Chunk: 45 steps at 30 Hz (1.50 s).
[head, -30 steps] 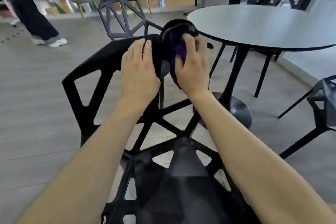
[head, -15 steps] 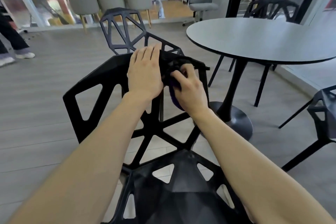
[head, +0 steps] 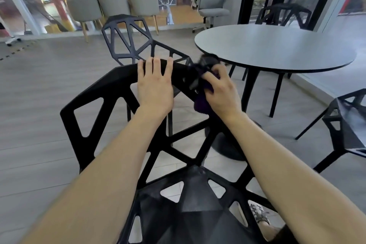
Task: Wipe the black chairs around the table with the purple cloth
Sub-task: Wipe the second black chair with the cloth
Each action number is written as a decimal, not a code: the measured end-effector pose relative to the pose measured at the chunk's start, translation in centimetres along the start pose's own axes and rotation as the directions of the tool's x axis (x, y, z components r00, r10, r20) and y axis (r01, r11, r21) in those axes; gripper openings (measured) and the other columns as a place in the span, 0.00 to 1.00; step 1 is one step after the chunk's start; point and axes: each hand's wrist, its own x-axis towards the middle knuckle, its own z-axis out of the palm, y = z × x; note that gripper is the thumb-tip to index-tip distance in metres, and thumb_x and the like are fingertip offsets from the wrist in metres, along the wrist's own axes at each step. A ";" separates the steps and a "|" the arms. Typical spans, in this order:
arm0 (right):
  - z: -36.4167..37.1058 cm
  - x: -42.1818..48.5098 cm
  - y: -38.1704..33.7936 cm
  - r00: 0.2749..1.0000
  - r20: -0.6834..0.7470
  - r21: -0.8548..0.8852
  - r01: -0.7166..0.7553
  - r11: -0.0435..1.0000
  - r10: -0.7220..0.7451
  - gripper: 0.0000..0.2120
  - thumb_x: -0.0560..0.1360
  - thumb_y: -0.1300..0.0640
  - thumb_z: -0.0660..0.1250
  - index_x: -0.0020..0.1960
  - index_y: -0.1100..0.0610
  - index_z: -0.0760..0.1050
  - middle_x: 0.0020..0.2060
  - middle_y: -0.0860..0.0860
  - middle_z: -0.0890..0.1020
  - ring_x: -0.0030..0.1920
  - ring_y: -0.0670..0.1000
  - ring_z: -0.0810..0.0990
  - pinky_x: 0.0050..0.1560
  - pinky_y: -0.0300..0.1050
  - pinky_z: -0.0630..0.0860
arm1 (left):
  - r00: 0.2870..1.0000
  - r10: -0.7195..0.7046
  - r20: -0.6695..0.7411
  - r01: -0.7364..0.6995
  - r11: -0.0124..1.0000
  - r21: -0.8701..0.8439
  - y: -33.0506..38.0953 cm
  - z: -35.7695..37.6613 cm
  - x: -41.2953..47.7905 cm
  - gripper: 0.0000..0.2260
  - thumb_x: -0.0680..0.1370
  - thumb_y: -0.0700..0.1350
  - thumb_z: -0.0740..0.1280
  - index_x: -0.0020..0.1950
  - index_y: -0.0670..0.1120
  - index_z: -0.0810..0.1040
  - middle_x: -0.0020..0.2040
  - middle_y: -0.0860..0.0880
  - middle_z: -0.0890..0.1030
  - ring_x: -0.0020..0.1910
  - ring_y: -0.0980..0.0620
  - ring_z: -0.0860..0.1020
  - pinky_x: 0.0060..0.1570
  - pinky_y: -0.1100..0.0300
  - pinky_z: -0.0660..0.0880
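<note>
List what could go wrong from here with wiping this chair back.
The purple cloth is bunched in the right hand, with a tail hanging down; it might snag in the cut-outs of the near black chair or miss surface. The left hand only lies flat on that chair, so it could shift under a hard stroke.

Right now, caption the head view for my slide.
Right hand holds purple cloth on black chair back; left hand rests beside.
</note>
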 end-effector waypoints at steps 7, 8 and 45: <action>0.0 -3.5 -0.4 0.983 -0.064 0.087 -0.164 0.983 0.170 0.17 0.76 0.65 0.70 0.64 0.58 0.80 0.61 0.57 0.75 0.50 0.58 0.79 0.46 0.46 0.77 | 0.999 -0.022 -0.040 0.021 0.999 -0.029 0.5 0.8 -0.3 0.46 0.68 0.46 0.77 0.83 0.46 0.59 0.76 0.38 0.65 0.79 0.35 0.62 0.82 0.37 0.54; -0.1 -1.6 -0.8 0.984 -0.105 0.079 -0.132 0.988 0.140 0.18 0.76 0.65 0.69 0.65 0.58 0.80 0.62 0.57 0.75 0.51 0.56 0.78 0.47 0.45 0.77 | 0.999 -0.022 -0.039 0.021 0.999 -0.028 0.5 0.8 -0.3 0.47 0.67 0.46 0.78 0.83 0.46 0.60 0.76 0.37 0.65 0.79 0.35 0.62 0.82 0.36 0.53; 3.3 -12.4 0.7 0.926 0.096 -0.003 -0.368 0.930 0.366 0.22 0.75 0.68 0.68 0.68 0.56 0.79 0.62 0.57 0.75 0.49 0.63 0.80 0.48 0.57 0.82 | 0.998 -0.041 -0.050 0.040 0.999 -0.018 0.7 1.1 -0.4 0.47 0.70 0.44 0.76 0.85 0.47 0.56 0.81 0.37 0.62 0.83 0.36 0.58 0.83 0.36 0.51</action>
